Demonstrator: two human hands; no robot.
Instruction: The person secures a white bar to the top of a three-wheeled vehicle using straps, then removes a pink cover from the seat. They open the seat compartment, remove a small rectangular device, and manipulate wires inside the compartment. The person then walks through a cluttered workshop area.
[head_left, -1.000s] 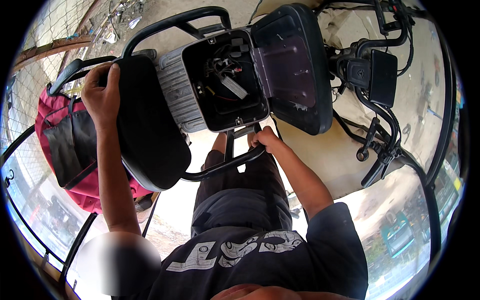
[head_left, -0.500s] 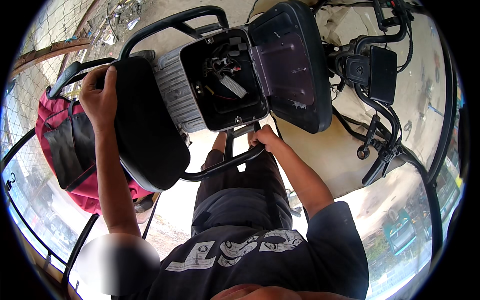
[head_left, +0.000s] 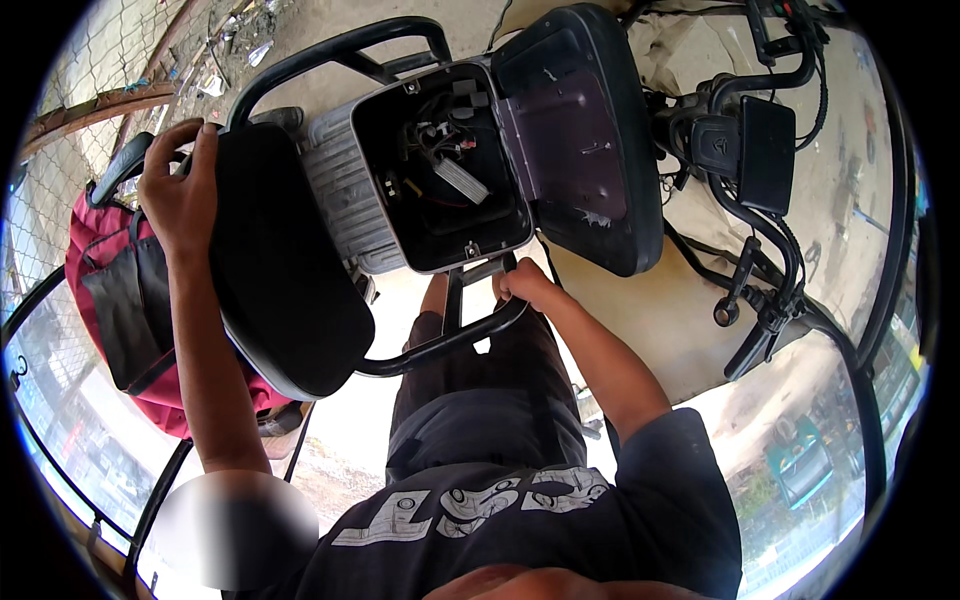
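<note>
My left hand is closed on the outer edge of a black padded seat, thumb on top and fingertips partly hidden. My right hand grips the black metal side rail just below an open storage box. Inside the box lie bundled wires and a finned silver electronic module. The hinged front seat stands tipped back from the box, its underside showing.
Handlebars with a black display rise at the right. Left of the padded seat hangs a maroon and black bag. Another black rail curves along the far side. Dark frame posts and a wire fence surround the vehicle.
My left hand and the padded seat have shifted slightly left in view. The box sits slightly lower and further left. Both hands keep their hold.
</note>
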